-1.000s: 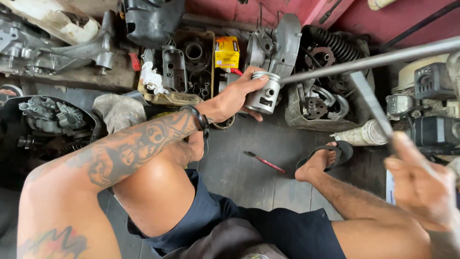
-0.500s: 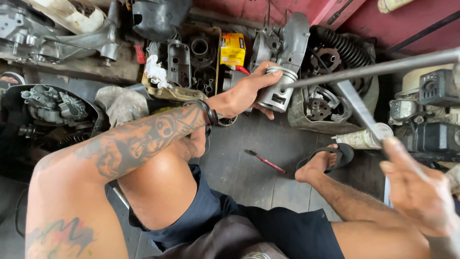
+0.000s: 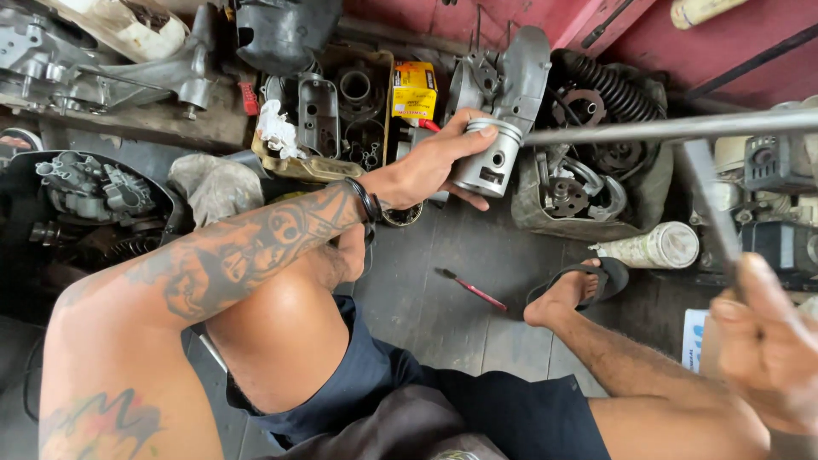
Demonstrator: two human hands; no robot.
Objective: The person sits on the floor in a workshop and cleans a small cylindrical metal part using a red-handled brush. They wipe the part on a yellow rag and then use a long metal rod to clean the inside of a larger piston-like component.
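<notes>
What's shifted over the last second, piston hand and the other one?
The left hand turned the piston more upright, still gripping it. The right hand swung its flat tool rightward and steeper. The long rod stays against the piston top.

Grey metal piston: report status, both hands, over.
Left hand gripping grey metal piston over the parts pile. Right hand gripping flat metal blade tool, apart from piston. Long steel rod reaches across to the piston's top.
</notes>
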